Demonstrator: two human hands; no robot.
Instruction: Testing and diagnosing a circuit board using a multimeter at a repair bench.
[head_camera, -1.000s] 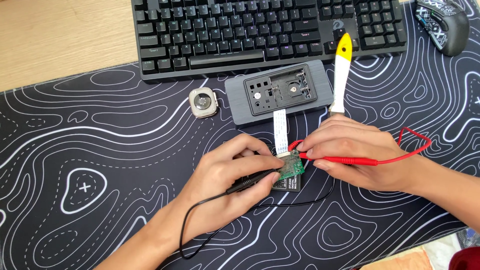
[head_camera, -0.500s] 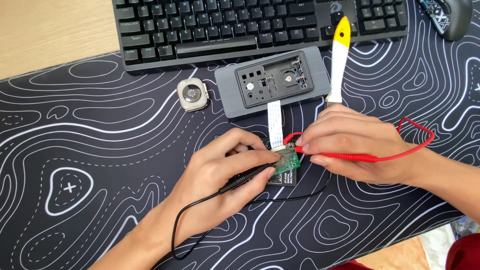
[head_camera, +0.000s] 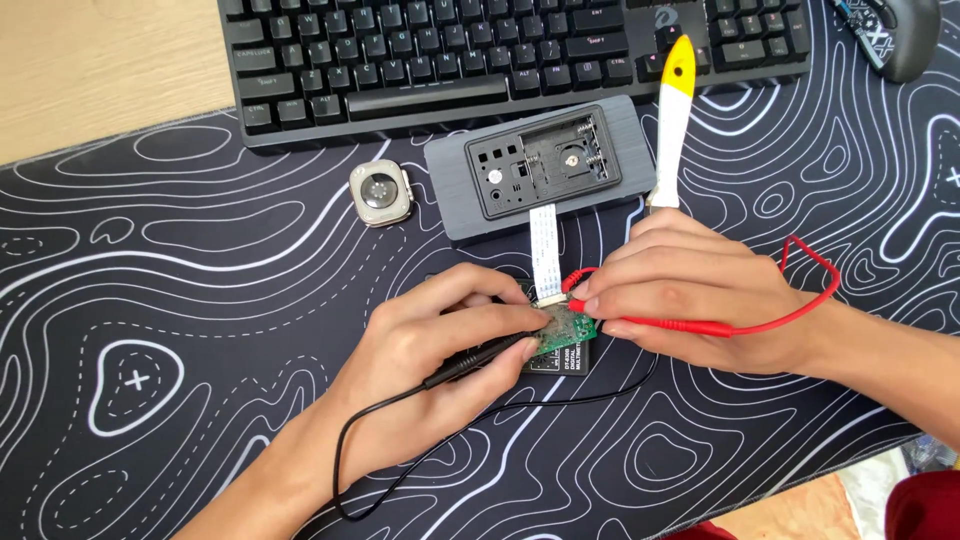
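Green circuit board (head_camera: 563, 330) on patterned desk (head_camera: 200, 330), below grey case (head_camera: 535, 165). Left hand (head_camera: 440, 345) pinching black probe (head_camera: 470, 362), right hand (head_camera: 690, 290) gripping red probe (head_camera: 655, 322); both tips apparently on board. Unchanged since a second ago, only view shifted: contact held.

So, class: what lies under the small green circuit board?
Under the green circuit board a black multimeter body shows at its lower edge. The left hand and right hand cover the rest.

Pale wooden desk (head_camera: 90, 70) under black, white-contoured mat (head_camera: 180, 300), evenly lit
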